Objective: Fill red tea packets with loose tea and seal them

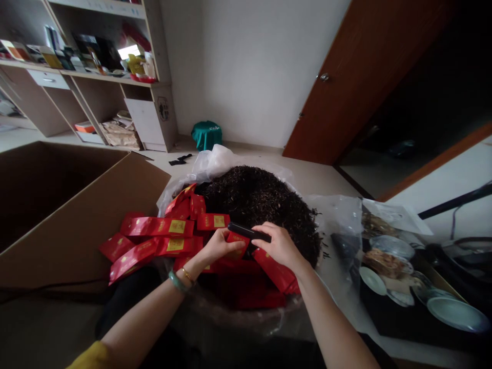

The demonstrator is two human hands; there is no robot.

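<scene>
Packet, red, held above the near side of a leaf heap in a plastic liner. Left hand pinches the packet; right hand grips a black bar at its top. Other red packets lie along the liner's left edge. Apparent step: closing the mouth; next move calls for holding it flat.

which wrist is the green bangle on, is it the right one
No, the green bangle is on the left wrist, beside a gold bracelet, while the right wrist is bare.
</scene>
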